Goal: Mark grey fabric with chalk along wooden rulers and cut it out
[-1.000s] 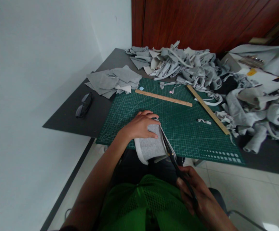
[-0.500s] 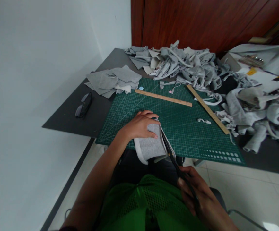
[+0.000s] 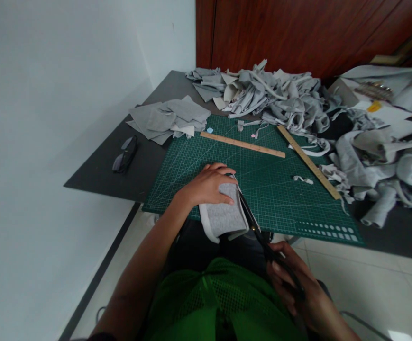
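Note:
My left hand (image 3: 206, 185) lies flat on a grey fabric piece (image 3: 223, 219) that hangs over the near edge of the green cutting mat (image 3: 273, 189). My right hand (image 3: 298, 289) grips black scissors (image 3: 259, 227), whose blades run along the right edge of the fabric, beside a thin strip separating there. The scissor handles are mostly hidden in my fingers.
Two wooden rulers (image 3: 243, 144) (image 3: 308, 162) lie on the mat. A stack of grey fabric squares (image 3: 170, 119) sits at the left, dark glasses (image 3: 123, 154) further left on the dark table (image 3: 99, 175). Heaps of grey scraps (image 3: 273, 97) (image 3: 379, 156) fill the back and right.
My right hand has shifted slightly right and down with the scissors still along the fabric edge. My left hand stays pressed on the fabric.

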`<act>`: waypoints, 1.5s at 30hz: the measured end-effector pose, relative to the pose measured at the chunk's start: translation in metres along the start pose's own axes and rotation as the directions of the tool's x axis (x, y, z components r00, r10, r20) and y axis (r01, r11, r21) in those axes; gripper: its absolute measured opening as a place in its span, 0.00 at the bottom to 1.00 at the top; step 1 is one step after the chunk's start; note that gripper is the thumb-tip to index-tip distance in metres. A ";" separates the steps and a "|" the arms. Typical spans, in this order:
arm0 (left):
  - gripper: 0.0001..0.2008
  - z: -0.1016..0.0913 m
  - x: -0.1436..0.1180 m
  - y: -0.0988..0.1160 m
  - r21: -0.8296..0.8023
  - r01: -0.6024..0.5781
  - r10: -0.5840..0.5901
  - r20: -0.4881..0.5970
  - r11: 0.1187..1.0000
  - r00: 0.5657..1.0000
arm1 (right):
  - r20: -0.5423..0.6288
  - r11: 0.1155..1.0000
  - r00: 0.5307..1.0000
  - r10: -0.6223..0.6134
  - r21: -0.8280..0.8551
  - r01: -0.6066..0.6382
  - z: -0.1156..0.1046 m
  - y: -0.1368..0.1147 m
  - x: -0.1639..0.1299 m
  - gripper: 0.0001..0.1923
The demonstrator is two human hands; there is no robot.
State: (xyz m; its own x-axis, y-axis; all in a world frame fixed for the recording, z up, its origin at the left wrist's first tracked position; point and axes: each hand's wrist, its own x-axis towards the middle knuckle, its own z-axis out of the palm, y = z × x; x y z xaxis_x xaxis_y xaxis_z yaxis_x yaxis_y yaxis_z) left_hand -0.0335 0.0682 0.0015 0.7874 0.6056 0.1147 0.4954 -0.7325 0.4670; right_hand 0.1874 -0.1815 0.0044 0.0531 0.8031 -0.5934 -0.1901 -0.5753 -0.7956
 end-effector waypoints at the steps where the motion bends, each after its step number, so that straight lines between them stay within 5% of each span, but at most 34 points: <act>1: 0.28 0.000 0.000 0.000 0.000 0.001 -0.001 0.002 1.000 1.000 | 0.018 1.000 1.000 -0.003 -0.001 0.003 -0.001 0.000 0.003 0.28; 16: 0.36 -0.002 -0.002 0.003 0.004 0.073 -0.073 -0.002 0.997 0.997 | 0.042 0.998 0.998 -0.036 -0.057 0.038 0.005 -0.013 0.021 0.29; 45: 0.37 -0.003 -0.002 0.002 0.021 0.076 -0.076 0.003 0.997 0.997 | 0.083 0.994 0.996 -0.044 -0.100 0.053 0.007 -0.005 0.020 0.28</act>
State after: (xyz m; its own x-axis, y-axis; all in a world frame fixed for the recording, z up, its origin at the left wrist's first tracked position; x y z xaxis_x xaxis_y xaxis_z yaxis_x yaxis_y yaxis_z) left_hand -0.0347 0.0663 0.0046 0.7486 0.6586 0.0765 0.5612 -0.6909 0.4558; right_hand 0.1829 -0.1613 -0.0023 -0.0198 0.8380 -0.5453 -0.0883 -0.5447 -0.8340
